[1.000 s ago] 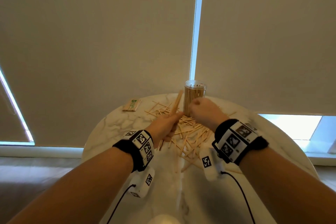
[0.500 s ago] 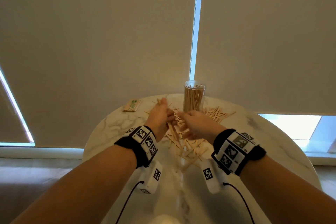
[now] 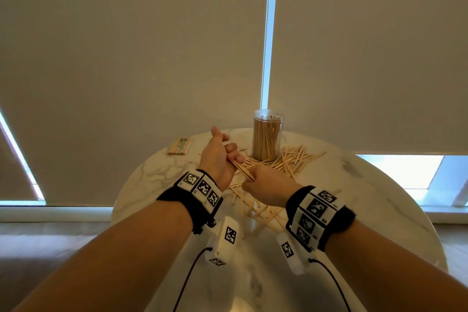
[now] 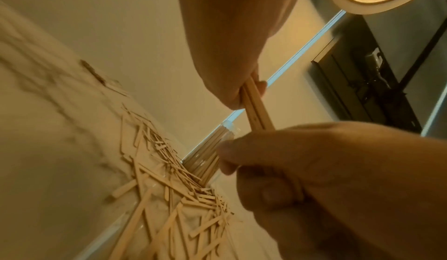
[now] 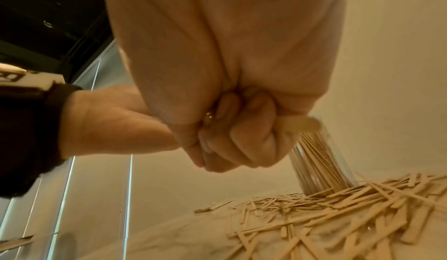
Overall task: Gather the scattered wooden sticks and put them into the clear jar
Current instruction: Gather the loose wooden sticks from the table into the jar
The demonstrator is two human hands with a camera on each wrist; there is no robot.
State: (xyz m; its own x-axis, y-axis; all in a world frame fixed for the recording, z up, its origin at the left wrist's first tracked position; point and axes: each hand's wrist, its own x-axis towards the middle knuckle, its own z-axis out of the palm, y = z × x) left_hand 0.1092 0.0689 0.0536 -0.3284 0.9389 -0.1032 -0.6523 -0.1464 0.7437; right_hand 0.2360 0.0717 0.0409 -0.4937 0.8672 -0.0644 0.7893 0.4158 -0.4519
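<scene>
A clear jar [image 3: 267, 137], packed with upright wooden sticks, stands at the table's far side. Loose sticks [image 3: 291, 159] lie scattered around its base and toward me [image 3: 255, 210]. Just left of the jar, a small bundle of sticks [image 3: 243, 168] spans both hands. My left hand [image 3: 231, 153] curls its fingers round the bundle's far end, thumb raised. My right hand [image 3: 254, 178] grips the near end in a fist. In the left wrist view the bundle [image 4: 257, 109] runs between the right hand [image 4: 232, 84] and the left hand [image 4: 278, 168]. The right wrist view shows the right fist [image 5: 232, 130] closed.
The round marble table [image 3: 157, 175] sits close to a roller blind [image 3: 152, 58] behind it. A wrapped pack of sticks [image 3: 180, 147] lies at the far left. The near part of the table shows wrist cables and no sticks.
A second ago the left hand held sticks up near the jar. Both hands then dropped to the pile, and now they hold a small bundle between them.
</scene>
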